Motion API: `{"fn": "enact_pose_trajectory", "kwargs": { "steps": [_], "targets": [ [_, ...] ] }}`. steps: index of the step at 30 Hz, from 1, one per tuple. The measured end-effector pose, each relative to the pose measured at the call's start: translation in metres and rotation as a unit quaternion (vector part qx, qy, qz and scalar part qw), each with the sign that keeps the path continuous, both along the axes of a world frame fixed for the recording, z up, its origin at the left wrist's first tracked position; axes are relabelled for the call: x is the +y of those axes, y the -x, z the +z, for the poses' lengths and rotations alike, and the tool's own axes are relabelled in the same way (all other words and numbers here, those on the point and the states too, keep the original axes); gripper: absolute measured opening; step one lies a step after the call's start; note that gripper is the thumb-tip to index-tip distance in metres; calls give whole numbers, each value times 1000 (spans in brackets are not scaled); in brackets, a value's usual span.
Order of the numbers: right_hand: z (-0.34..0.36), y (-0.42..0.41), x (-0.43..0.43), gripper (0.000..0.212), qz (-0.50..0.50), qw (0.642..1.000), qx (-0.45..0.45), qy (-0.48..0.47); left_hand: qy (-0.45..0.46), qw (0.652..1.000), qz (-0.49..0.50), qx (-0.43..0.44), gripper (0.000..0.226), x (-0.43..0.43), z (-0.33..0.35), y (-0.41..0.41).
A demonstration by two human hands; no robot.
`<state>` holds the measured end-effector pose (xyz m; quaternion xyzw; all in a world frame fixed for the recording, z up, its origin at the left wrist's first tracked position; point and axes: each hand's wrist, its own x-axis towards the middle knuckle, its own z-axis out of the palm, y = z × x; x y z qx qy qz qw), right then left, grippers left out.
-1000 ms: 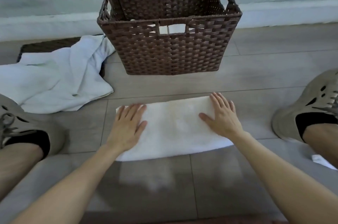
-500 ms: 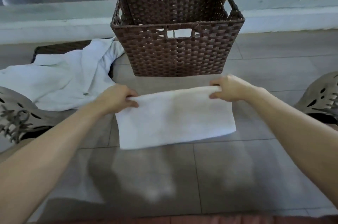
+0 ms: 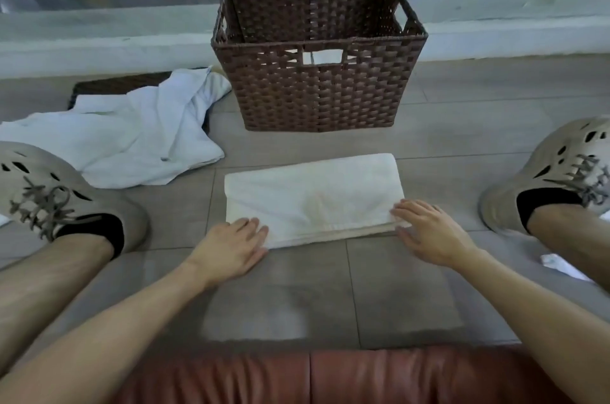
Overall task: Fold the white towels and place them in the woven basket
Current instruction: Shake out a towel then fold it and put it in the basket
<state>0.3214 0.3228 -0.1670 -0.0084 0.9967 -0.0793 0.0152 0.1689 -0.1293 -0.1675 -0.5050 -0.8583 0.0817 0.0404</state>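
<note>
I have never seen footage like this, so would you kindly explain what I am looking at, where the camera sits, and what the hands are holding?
There is no machine here: a person works with bare hands, and the single camera is worn on the head, looking down at the floor. The left hand and right hand rest flat on the near corners of a folded white towel; neither holds anything. Beyond it stands the brown woven basket, with a crumpled white towel to its left. The person's shoes sit at both sides.
</note>
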Motion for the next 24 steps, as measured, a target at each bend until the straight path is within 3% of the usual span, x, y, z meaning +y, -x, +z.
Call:
{"fn": "enact_pose_trajectory", "kwargs": {
  "steps": [2,4,7,10,12,16,18,24],
  "targets": [
    [11,14,-9,35,-140,987,38,62,-86,996,5,28,38,21,14,5],
    [21,41,-15,47,-319,938,27,135,-149,988,26,24,35,52,24,12],
    [27,72,-21,92,-448,858,-116,226,-68,991,86,-80,50,100,20,17],
    [18,91,-17,94,-477,798,-184,320,45,965,169,-196,61,122,-12,10],
    [16,97,-14,95,-488,772,-205,351,48,953,192,-227,61,125,-23,4],
    [20,101,-13,74,-462,802,-237,295,-53,968,215,-120,64,115,-11,-2],
    [19,100,-11,70,-464,795,-219,324,-115,954,268,-71,64,97,-15,-7],
    [11,92,-16,83,-484,748,-196,410,-44,943,316,-89,68,73,-34,-10]
  ]
}}
